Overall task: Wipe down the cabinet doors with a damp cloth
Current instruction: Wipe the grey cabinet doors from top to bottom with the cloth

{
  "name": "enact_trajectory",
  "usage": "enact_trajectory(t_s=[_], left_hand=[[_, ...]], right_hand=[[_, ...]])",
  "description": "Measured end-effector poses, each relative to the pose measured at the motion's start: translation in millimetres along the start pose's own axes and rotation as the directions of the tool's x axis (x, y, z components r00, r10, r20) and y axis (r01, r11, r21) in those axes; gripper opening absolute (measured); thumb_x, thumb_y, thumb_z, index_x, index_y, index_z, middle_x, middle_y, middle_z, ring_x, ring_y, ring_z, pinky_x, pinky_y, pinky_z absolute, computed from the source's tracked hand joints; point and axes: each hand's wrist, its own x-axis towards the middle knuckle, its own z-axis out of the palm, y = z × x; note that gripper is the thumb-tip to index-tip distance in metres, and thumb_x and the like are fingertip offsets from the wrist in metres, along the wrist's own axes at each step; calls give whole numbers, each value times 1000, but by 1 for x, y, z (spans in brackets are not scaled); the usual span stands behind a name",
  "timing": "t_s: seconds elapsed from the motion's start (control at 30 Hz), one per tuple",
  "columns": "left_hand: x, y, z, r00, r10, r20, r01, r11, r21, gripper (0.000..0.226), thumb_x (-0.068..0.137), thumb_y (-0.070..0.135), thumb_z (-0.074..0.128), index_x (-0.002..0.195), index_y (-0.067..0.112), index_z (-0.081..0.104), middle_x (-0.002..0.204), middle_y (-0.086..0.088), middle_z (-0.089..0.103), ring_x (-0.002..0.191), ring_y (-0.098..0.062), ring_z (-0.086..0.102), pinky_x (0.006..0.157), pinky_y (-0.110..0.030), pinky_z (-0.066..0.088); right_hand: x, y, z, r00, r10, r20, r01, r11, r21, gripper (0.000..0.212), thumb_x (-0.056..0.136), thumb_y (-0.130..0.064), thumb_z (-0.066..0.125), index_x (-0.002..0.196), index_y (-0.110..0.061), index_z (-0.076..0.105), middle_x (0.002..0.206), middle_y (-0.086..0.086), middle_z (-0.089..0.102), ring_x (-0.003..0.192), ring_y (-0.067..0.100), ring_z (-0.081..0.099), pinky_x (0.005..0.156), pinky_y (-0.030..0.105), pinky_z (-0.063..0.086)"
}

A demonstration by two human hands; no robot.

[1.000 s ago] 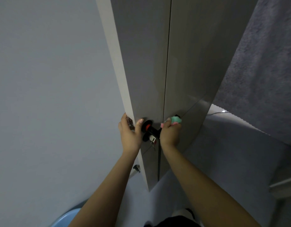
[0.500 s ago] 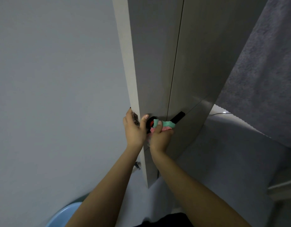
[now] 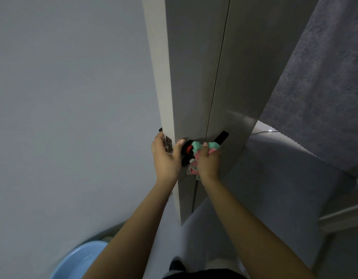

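The right hand point(image 3: 207, 165) has its grip bunched round the damp cloth point(image 3: 196, 156) — a green-and-pink wad squeezed between fingers and thumb — and holds it against the lower part of the grey cabinet doors point(image 3: 194, 81), right over the seam where the two panels meet. Just left of that grip sits a black knob with a red centre point(image 3: 187, 151); just beyond it, up and to the right, a black bar handle point(image 3: 221, 136). The left hand point(image 3: 166, 158) grips the outer edge of the left door, fingers wrapped behind, thumb on the face, steadying the panel.

The step looks like cleaning around the hardware. To do it well, I would keep the steadying grip firm so the door does not swing, open the cloth out flatter for more contact, and work round the knob's base and along the handle — dirt likely gathers there. Then long strokes up the panels, since most of both doors probably remains. A blue basin point(image 3: 79, 258) sits on the floor below the left arm.
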Motion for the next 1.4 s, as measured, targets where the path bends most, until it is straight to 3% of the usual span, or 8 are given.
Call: enact_trajectory(t_s=[0.17,0.27,0.43,0.57,0.7,1.17,1.27,1.4], left_hand=[[-28,13,11,1000,-23,-7,23,1000,-21,42,86,29,69,120,17,47,104,3,45,94,-17,50,81,-25,44],[-49,20,20,1000,-16,2,16,999,-32,40,85,30,70,116,23,46,104,3,46,96,-18,52,81,-27,45],[-96,38,44,999,-35,22,36,998,-49,44,82,33,73,110,31,40,109,4,48,98,-13,51,82,-27,45],[-134,53,64,999,-29,41,31,999,-43,45,78,34,77,107,23,46,105,1,51,92,-13,52,75,-22,44],[-173,62,87,993,-35,113,44,996,-75,45,75,31,80,107,16,51,105,-2,56,94,-14,55,78,-23,47],[-248,94,162,932,152,328,-110,984,-143,10,97,19,50,100,28,53,96,10,55,86,4,52,71,-4,39],[-232,96,188,923,153,354,-135,988,-75,20,98,14,46,114,13,59,106,2,51,95,-1,46,85,-6,37],[-211,93,227,850,149,506,-183,983,17,33,100,20,45,129,10,57,128,-7,44,119,-15,39,103,-25,30]], right_hand=[[16,-17,-44,999,4,43,-4,1000,-1,32,105,-26,34,94,-4,55,76,1,56,66,18,55,41,11,35],[30,-18,-72,996,-83,13,83,996,18,26,104,-16,34,80,-11,44,69,-2,49,59,7,46,59,19,36],[12,-11,-133,993,-119,-7,118,988,-104,27,104,-20,37,110,2,52,90,8,54,76,19,52,62,21,38],[-9,13,-180,987,-158,-20,147,950,-275,29,102,-32,40,107,-5,48,89,6,56,87,28,59,65,29,38],[-38,32,-230,974,-223,-36,212,957,-196,23,102,-34,39,106,-13,47,78,-7,54,69,11,56,54,24,38],[-84,67,-346,923,-183,-339,182,983,-34,21,100,-33,38,116,-24,47,90,-4,58,75,9,58,61,20,45],[-80,69,-357,881,-189,-433,194,980,-33,34,101,-32,39,129,-16,46,102,0,58,87,14,59,67,20,45],[-70,62,-361,817,-234,-527,242,969,-54,17,99,-39,40,106,-24,45,88,-4,58,75,6,56,65,26,47]])
